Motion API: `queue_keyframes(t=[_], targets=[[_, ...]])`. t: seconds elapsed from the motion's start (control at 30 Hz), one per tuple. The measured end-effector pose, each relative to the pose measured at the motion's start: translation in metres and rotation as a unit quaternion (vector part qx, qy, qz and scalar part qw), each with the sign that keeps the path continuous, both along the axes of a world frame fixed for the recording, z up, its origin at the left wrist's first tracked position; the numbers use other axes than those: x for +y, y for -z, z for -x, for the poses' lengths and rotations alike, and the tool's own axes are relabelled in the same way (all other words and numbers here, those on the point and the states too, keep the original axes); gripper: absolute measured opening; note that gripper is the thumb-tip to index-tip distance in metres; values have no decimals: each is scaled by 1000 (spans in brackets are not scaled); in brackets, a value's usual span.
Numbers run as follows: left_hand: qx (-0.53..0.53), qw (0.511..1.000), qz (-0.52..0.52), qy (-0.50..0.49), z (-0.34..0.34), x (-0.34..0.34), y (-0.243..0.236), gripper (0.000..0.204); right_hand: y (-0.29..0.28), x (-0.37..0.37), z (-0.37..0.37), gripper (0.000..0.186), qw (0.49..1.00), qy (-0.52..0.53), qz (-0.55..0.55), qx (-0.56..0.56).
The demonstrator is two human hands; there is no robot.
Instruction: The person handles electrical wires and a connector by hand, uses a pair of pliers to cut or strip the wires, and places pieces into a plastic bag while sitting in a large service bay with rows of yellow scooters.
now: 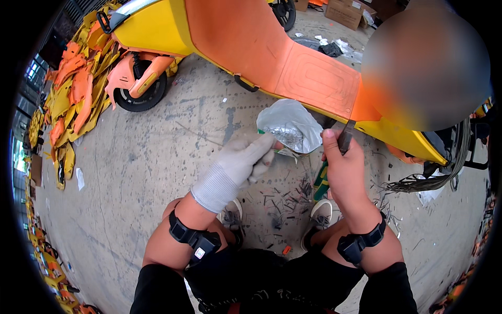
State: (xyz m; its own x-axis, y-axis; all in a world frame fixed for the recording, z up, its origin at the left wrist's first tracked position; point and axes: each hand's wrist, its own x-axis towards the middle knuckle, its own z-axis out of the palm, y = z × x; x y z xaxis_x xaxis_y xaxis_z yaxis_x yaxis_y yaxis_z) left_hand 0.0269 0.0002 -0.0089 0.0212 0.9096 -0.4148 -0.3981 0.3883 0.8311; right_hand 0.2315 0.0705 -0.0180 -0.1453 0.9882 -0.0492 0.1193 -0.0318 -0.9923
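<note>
My left hand [243, 157], in a white knit glove, has its fingers closed on the near left edge of an open foil-lined bag [293, 118]. Small shiny scraps show inside the bag. A thin wire [198, 134] runs left from the glove; whether the hand holds it I cannot tell. My bare right hand [342, 162] is wrapped round what looks like pliers [321, 183], with green-and-yellow handles below and a dark metal head above. Its thumb lies beside the bag's right edge. A yellow and orange scooter [316, 78] stands just beyond the bag.
Short dark offcuts [287, 206] litter the concrete floor by my shoes. A bundle of wires [439, 178] hangs at the scooter's right end. Yellow and orange panels [78, 94] are heaped at the left. Cardboard boxes [348, 11] stand behind. A blurred patch covers the upper right.
</note>
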Motion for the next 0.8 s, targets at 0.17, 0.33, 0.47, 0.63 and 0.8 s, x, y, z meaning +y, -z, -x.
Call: queue_keyframes(t=[0.17, 0.33, 0.47, 0.63, 0.8], targets=[[-150, 989, -4, -9, -4, 5, 14, 61, 1, -6, 6, 27, 999, -9, -43, 22], [-188, 979, -13, -74, -4, 7, 12, 64, -5, -10, 3, 27, 999, -21, -37, 32], [-151, 983, -27, -99, -8, 6, 6, 65, -6, -13, -1, 27, 998, -43, -48, 25], [-162, 980, -93, -69, -3, 7, 16, 65, -9, -15, -1, 26, 994, -79, -72, 26], [-246, 958, -74, -128, -7, 7, 3, 62, -4, -15, -2, 23, 982, -152, -111, -14]])
